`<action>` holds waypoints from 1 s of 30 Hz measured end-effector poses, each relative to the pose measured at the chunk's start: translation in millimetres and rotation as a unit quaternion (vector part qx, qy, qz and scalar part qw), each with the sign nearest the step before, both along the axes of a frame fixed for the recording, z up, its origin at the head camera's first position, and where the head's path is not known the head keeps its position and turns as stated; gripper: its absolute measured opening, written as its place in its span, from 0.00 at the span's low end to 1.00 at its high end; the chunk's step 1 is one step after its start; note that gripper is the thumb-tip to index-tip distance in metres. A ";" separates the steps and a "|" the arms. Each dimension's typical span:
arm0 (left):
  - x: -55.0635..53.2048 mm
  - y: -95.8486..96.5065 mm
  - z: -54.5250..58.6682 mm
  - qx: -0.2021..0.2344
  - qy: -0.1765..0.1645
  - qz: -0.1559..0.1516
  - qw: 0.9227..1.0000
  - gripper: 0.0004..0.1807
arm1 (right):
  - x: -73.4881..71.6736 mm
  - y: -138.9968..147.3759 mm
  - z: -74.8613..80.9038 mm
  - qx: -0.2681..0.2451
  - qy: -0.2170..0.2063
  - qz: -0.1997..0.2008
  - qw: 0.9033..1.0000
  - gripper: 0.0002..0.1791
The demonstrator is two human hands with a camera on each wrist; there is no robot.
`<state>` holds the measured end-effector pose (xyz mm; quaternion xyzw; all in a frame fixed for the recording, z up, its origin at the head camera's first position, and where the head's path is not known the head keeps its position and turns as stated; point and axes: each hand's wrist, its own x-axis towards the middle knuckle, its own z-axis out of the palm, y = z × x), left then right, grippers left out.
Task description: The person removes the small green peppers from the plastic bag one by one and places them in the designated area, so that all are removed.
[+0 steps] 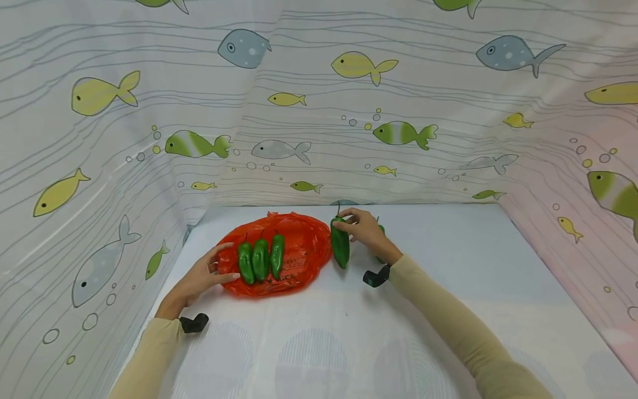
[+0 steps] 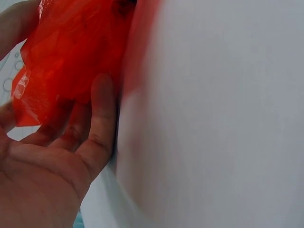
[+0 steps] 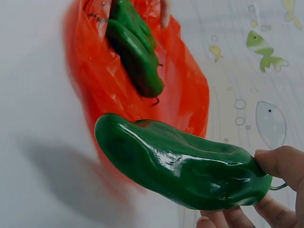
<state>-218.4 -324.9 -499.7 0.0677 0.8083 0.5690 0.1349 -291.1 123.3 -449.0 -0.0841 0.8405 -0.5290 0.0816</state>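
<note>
My right hand (image 1: pixel 368 228) pinches a green pepper (image 1: pixel 340 244) near its stem end, between thumb and fingers. It hangs tip down just right of a red plastic bag (image 1: pixel 304 271); the right wrist view shows this pepper (image 3: pixel 185 164) whole and glossy. On the bag lie three green peppers (image 1: pixel 260 259) side by side. My left hand (image 1: pixel 196 277) is at the bag's left edge, thumb and fingers spread apart. In the left wrist view its fingers (image 2: pixel 102 104) rest against the thin red plastic (image 2: pixel 80 52).
Another green pepper (image 1: pixel 381 228) lies behind my right wrist, partly hidden by it. The white table (image 1: pixel 319 343) bears pale circle patterns. Fish-printed curtains (image 1: pixel 319 111) enclose its back and sides. A black wrist camera (image 1: pixel 376 276) sits at my right wrist.
</note>
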 end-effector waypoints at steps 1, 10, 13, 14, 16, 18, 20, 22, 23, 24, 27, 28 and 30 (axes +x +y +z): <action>-0.3 -0.2 0.2 0.002 0.000 0.001 1.000 0.50 | -0.4 2.0 -0.9 0.003 0.001 -0.002 1.000 0.27; 0.5 -2.0 -0.7 -0.001 0.007 -0.004 1.000 0.49 | -4.5 20.5 -5.7 0.001 -0.014 -0.021 1.000 0.27; 1.4 -1.9 0.2 -0.002 0.007 -0.003 1.000 0.49 | -4.3 27.5 -6.7 -0.002 -0.022 -0.025 0.999 0.27; 1.6 -1.9 0.6 -0.001 0.008 -0.005 1.000 0.49 | -4.2 29.9 -7.0 -0.005 -0.024 -0.025 0.999 0.28; 1.8 -1.7 1.0 0.001 0.007 -0.004 1.000 0.49 | -3.8 34.6 -6.9 -0.009 -0.027 -0.026 0.999 0.28; 1.8 -1.6 1.1 0.004 0.007 -0.004 1.000 0.49 | -3.5 39.4 -6.9 -0.016 -0.029 -0.027 0.999 0.29; 1.8 -1.4 0.9 0.005 0.009 -0.006 1.000 0.49 | -3.4 44.1 -7.6 -0.025 -0.031 -0.028 0.999 0.29; 2.0 -1.2 0.9 0.005 0.008 -0.005 1.000 0.49 | -3.4 48.9 -8.3 -0.035 -0.033 -0.030 0.998 0.29; 1.9 -1.3 0.6 0.004 0.009 -0.007 1.000 0.49 | -3.4 51.3 -8.8 -0.039 -0.033 -0.031 0.998 0.29; 2.0 -1.2 0.6 0.004 0.008 -0.007 1.000 0.49 | -3.3 53.6 -9.1 -0.042 -0.033 -0.032 0.998 0.29; 1.8 -1.3 0.2 0.004 0.006 -0.006 1.000 0.49 | -3.1 60.2 -10.0 -0.048 -0.038 -0.036 0.997 0.29; 1.7 -1.4 0.1 0.003 0.006 -0.007 1.000 0.49 | -2.9 62.4 -10.3 -0.050 -0.039 -0.037 0.997 0.29; 1.9 -1.0 0.7 0.003 0.004 -0.005 1.000 0.49 | -1.9 66.4 -10.1 -0.053 -0.042 -0.041 0.997 0.29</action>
